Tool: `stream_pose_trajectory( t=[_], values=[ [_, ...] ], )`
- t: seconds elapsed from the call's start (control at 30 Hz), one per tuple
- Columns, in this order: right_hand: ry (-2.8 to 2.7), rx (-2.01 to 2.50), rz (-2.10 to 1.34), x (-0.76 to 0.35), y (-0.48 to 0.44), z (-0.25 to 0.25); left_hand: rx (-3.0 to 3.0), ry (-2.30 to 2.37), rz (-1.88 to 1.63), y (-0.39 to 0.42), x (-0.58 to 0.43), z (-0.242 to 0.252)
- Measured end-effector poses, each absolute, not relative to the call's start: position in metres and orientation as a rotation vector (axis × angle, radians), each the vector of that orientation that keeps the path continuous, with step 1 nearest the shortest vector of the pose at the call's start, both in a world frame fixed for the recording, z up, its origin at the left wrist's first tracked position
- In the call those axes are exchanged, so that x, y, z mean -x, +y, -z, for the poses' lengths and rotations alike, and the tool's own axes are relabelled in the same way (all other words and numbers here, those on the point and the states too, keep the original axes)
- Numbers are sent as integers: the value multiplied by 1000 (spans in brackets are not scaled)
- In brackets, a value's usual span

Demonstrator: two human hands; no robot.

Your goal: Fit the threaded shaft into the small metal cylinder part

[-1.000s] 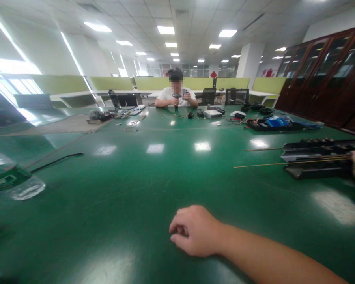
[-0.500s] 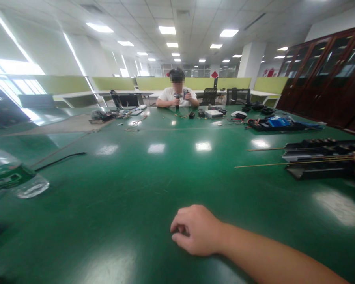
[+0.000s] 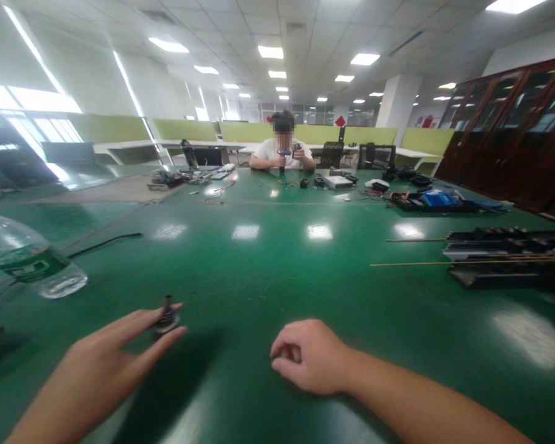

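A glossy green tabletop (image 3: 259, 259) fills an open office — yellow-green partition panels (image 3: 245, 131) behind, dark wooden glass-door cabinets (image 3: 513, 129) right, white ceiling light panels (image 3: 271, 52) overhead.

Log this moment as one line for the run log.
left hand: small dark metal part between two fingers | right hand: loose fist resting on glossy green table | clear plastic bottle: far left
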State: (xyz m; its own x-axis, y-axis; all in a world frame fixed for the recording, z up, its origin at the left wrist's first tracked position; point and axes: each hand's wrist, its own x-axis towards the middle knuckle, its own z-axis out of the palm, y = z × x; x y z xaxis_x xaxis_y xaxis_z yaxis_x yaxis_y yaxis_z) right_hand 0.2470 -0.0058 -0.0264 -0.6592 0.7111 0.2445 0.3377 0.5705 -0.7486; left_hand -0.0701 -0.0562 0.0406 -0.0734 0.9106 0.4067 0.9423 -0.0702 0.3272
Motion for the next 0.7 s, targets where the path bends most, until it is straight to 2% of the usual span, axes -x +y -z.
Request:
stream_pose_trajectory(
  t=[0.1,0.23,0.43,0.7],
  values=[
    [-2006,919,-1157,-246,-2,28,2480,-1912,644,-31,17,-42],
    [-1753,996,-1224,-247,7,32,2727,-1590,543,-9,-41,-29],
    [-1825,1056,-1189,-248,7,36,2815,-1601,856,3,-43,5],
    [-1974,1106,-1056,-249,3,30,2941,-1503,1034,2,-35,11]
  ],
)
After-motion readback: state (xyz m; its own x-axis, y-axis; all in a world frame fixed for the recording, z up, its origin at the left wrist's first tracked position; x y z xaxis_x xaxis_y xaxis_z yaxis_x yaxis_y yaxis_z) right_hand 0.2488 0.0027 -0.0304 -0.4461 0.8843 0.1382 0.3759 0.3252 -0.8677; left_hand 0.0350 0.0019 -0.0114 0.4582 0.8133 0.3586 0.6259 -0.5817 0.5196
